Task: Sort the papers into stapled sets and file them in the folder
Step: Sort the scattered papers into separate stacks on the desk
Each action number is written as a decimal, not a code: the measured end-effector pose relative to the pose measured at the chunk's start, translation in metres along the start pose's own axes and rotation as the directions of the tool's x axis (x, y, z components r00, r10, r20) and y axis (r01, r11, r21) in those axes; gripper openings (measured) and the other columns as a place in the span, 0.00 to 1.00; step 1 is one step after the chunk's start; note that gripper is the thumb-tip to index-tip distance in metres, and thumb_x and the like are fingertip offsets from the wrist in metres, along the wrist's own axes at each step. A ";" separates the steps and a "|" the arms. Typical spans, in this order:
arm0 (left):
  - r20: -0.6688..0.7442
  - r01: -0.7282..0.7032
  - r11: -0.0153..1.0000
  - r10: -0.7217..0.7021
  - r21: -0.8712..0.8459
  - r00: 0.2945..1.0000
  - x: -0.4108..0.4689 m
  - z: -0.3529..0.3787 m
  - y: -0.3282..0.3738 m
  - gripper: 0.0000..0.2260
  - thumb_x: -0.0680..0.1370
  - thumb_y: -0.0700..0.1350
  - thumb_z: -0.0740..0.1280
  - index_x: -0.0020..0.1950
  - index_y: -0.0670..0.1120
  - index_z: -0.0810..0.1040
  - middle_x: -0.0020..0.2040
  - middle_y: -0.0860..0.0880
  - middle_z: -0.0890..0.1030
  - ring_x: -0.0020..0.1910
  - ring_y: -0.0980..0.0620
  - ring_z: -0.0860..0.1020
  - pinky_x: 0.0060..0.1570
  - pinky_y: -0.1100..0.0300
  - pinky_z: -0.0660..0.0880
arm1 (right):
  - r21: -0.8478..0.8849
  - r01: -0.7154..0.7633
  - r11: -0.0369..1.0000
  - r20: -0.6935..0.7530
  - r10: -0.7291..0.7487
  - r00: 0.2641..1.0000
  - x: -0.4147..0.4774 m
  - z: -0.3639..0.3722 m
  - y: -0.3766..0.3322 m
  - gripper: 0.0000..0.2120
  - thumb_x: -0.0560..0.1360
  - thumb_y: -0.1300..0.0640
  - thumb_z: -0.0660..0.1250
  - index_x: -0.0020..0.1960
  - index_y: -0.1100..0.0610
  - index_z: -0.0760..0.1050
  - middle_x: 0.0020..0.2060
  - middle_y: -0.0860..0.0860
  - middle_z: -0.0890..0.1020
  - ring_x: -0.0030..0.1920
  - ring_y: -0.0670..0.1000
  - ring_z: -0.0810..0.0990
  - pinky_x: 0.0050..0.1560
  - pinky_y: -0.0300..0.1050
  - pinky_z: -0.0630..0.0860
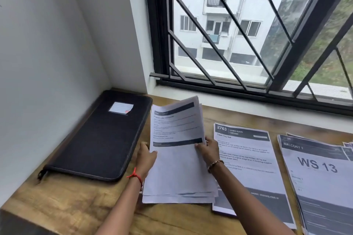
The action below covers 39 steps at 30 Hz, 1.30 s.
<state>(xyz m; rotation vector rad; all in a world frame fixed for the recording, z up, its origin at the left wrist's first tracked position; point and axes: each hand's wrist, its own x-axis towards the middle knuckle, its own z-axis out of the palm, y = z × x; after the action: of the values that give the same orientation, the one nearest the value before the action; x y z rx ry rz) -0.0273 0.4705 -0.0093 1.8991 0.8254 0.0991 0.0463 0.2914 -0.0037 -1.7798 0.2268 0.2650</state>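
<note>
stack: paper stack (177, 158) just right of black folder (99, 139), long axis toward window, header end far and lifted | L: left hand (146, 158) grips its left edge | R: right hand (209, 150) pinches its right edge | folder: flat, zipped | farther right of folder: 2763 sheet (246, 158), then WS 13 pile (321, 177)

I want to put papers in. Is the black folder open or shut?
Shut: the black folder lies flat, zipped along its edge.

Three paper stacks (177, 168) (one held), one folder (103, 139).
</note>
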 end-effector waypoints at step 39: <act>0.201 0.044 0.950 0.020 -0.309 0.979 0.040 -0.026 0.050 0.11 0.70 0.30 0.69 0.51 0.38 0.78 0.40 0.46 0.83 0.38 0.48 0.80 0.36 0.62 0.78 | 0.055 0.071 0.996 0.112 -0.077 0.991 -0.007 0.004 -0.022 0.09 0.65 0.64 0.74 0.38 0.51 0.79 0.40 0.52 0.84 0.43 0.53 0.82 0.46 0.50 0.79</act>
<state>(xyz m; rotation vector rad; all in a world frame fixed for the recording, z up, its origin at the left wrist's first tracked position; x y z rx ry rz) 0.0174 0.5018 0.0330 1.5757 0.6407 0.0259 0.0456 0.3004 0.0180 -1.7132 0.0855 0.3039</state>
